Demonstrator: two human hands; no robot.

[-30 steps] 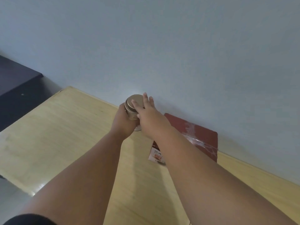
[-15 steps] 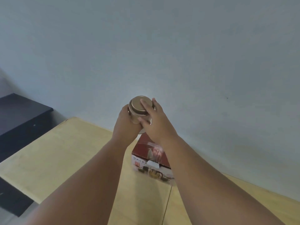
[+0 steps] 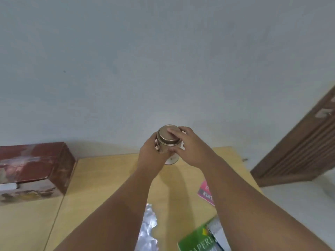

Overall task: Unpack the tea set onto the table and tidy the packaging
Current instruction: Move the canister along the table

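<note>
A round gold tin (image 3: 167, 142) with a flat lid is held up above the far edge of the wooden table (image 3: 101, 180). My left hand (image 3: 151, 154) wraps around the tin's body from the left. My right hand (image 3: 190, 149) lies over the lid, fingers across its top and thumb under its rim. The dark red tea set box (image 3: 34, 171) stands on the table at the far left, its top taped.
A crumpled silver foil wrapper (image 3: 148, 227) lies near the front edge between my arms. A pink card (image 3: 205, 193) and a green booklet (image 3: 197, 240) lie at the right. A grey wall runs behind; a brown wooden door (image 3: 301, 149) stands at far right.
The view has swung to the right: the red box has slid from the centre to the far left, and the foil, pink card, booklet and door came into view. Both hands keep hold of the tin.
</note>
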